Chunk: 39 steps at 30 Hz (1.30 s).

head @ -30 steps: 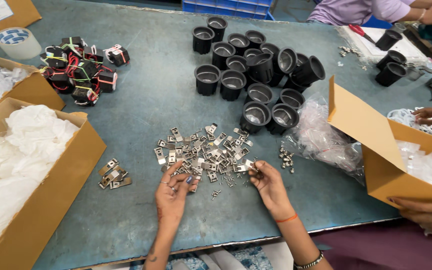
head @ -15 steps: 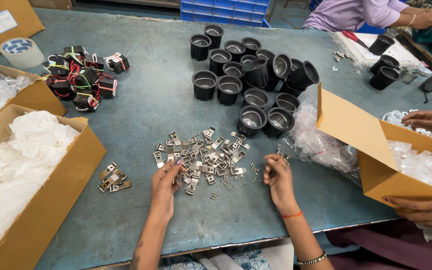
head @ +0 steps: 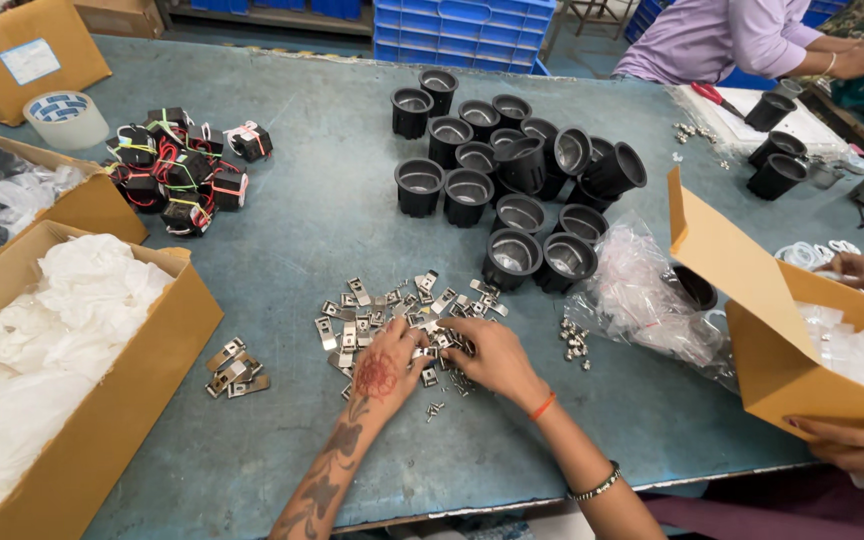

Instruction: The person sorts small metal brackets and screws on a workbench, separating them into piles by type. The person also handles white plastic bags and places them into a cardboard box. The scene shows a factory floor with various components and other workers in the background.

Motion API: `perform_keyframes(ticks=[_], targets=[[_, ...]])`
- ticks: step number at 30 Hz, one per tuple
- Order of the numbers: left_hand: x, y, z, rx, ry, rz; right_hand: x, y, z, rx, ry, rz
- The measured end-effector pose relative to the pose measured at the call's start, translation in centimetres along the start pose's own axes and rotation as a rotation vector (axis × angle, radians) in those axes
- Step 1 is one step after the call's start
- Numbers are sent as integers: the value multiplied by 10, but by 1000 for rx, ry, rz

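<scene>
Both hands meet over the pile of small metal clips [head: 392,312] scattered on the blue-green table [head: 292,230]. The left hand [head: 384,368] lies palm down with its fingers spread on the near edge of the pile, pressing on clips rather than closed around any one. The right hand [head: 487,355] sits just beside it, fingers curled inward among the pieces; it seems to pinch something there, but the fingertips are hidden, so I cannot tell whether they are clamped on a clip. Sorting of this kind probably goes best with the left hand flat as a stop while the right draws out one clip at a time, since the pieces overlap and would likely snag on one another. Just under the right fingers lie a few tiny screws [head: 434,408], easy to brush off; another little cluster of screws [head: 574,342] lies to the right of that hand, near a crumpled clear plastic bag [head: 642,295]. To the left of the left hand, apart from the pile, lies a small group of clips [head: 230,368], beside a cardboard box [head: 142,370] of white wrapping. Beyond the fingertips stand black cylindrical housings [head: 512,190], some upright, some tipped. Another person's hands hold a second cardboard box [head: 752,330] at the far right.
</scene>
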<state>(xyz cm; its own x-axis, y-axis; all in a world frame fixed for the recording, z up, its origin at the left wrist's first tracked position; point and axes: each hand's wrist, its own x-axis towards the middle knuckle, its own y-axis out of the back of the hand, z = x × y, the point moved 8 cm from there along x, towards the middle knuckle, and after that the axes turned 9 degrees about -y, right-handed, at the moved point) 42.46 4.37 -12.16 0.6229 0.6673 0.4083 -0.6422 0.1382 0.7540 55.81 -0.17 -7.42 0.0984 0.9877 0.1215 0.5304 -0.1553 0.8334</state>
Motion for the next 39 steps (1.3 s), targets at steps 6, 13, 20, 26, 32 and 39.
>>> perform_keyframes(ticks=[6, 13, 20, 26, 32, 39], targets=[[-5, -7, 5, 73, -102, -99, 24, -10, -1, -58, 55, -133], [-6, -12, 0, 104, -117, -162, 24, -15, 11, -3, 85, -14], [4, -22, 5, 166, -250, -171, 26, -14, 49, 486, -114, -28], [3, -21, 19, 50, -202, -280, 24, -35, 68, 1369, -365, -325], [2, -9, 13, -132, -57, -226, 20, -34, 66, 1753, -411, -332], [-7, -13, -40, -1116, 352, 93, 19, -29, 70, 1757, -304, -290]])
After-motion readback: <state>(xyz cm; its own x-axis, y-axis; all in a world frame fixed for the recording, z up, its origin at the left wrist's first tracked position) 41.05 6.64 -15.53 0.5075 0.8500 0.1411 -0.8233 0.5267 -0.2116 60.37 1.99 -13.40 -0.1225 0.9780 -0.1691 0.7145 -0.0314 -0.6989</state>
